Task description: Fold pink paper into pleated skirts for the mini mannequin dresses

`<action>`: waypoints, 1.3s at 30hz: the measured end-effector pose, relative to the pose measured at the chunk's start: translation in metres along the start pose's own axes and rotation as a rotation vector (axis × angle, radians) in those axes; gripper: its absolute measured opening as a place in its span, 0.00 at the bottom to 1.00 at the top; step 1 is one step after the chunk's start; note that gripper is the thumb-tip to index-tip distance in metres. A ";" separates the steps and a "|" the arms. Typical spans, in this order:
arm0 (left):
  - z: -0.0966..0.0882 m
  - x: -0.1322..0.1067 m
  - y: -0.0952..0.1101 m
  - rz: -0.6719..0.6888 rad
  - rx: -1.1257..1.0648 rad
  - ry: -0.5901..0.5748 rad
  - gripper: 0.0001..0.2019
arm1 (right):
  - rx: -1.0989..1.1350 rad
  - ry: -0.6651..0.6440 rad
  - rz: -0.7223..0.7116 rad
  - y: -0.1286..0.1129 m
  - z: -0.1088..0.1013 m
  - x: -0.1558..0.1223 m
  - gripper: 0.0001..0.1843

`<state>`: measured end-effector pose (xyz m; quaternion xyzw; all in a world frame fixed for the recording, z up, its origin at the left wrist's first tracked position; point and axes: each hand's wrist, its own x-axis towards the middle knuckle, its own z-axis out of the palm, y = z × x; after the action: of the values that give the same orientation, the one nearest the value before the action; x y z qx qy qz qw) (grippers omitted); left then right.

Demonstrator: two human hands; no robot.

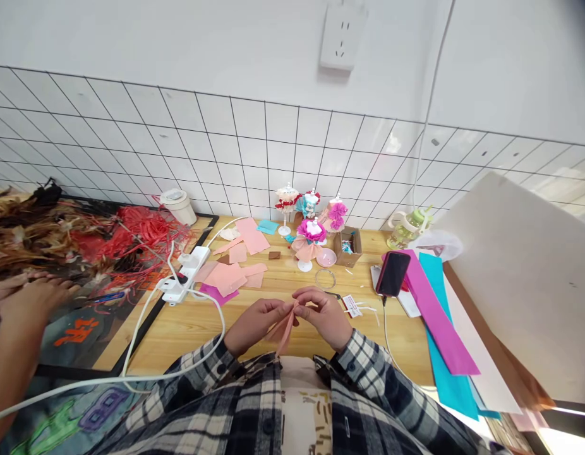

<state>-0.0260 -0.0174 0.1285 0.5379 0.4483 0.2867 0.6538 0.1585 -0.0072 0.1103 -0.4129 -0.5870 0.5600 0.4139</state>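
Observation:
A piece of peach crepe paper (283, 333) is pinched between my two hands, close to my chest above the table's front edge. Its upper end is gathered at the fingertips, and the lower part hangs down in folds. My left hand (258, 321) grips it from the left side, thumb and fingers together. From the right, my right hand (326, 315) pinches the same gathered end. Beyond the hands stand several small dress-form figures in paper skirts, the nearest a figure with a magenta top and peach skirt (309, 243).
Peach paper pieces (229, 278) lie left of centre beside a white power strip (186, 275) with looping cables. A wire ring (325, 279), a small cardboard box (348, 246), a phone (393, 273) and coloured paper strips (441, 322) are rightward. A co-worker's hands (34, 294) are far left near feathers.

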 end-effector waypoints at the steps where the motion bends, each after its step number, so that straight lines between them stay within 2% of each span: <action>1: -0.001 -0.001 0.001 -0.003 0.000 0.010 0.20 | -0.019 0.005 -0.006 -0.002 -0.001 0.000 0.11; 6: -0.005 -0.002 0.003 0.004 0.018 -0.035 0.14 | -0.109 -0.001 -0.087 -0.008 -0.005 0.002 0.11; 10: -0.003 0.000 0.004 0.065 -0.021 0.120 0.12 | 0.115 -0.009 0.064 -0.008 -0.002 0.000 0.21; 12: -0.001 0.001 0.006 0.086 -0.001 0.180 0.11 | 0.118 0.002 0.114 -0.008 0.000 -0.001 0.25; 14: 0.001 0.001 0.008 0.094 0.002 0.210 0.11 | 0.013 0.032 0.120 -0.008 0.004 -0.001 0.24; 16: 0.002 0.001 0.007 0.091 -0.037 0.241 0.10 | -0.016 0.061 0.138 -0.008 0.007 -0.001 0.19; 19: 0.003 0.001 0.001 0.037 -0.287 0.221 0.09 | 0.224 0.036 0.232 -0.006 0.010 -0.001 0.16; 22: 0.006 0.001 -0.008 -0.102 -0.673 0.058 0.10 | 0.514 -0.068 0.356 -0.002 0.011 -0.003 0.18; 24: 0.008 0.002 -0.013 -0.172 -0.827 0.012 0.11 | 0.619 -0.115 0.410 0.002 0.013 -0.005 0.20; 26: 0.010 0.003 -0.015 -0.188 -0.890 0.019 0.12 | 0.638 -0.099 0.425 0.006 0.013 -0.006 0.20; 30: 0.010 0.004 -0.015 -0.160 -0.888 0.024 0.14 | 0.453 -0.077 0.389 0.008 0.011 -0.005 0.22; 33: 0.010 0.004 -0.016 -0.088 -0.768 0.095 0.12 | 0.315 -0.035 0.341 0.007 0.007 0.000 0.26; 36: 0.010 0.004 -0.019 -0.051 -0.621 0.173 0.09 | 0.270 0.039 0.268 0.008 0.006 0.004 0.22; 39: 0.012 0.004 -0.024 -0.029 -0.644 0.229 0.11 | 0.320 0.141 0.257 0.010 0.008 0.007 0.19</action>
<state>-0.0164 -0.0255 0.1050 0.2619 0.4128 0.4627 0.7395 0.1487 -0.0028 0.0997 -0.4514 -0.4028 0.6640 0.4394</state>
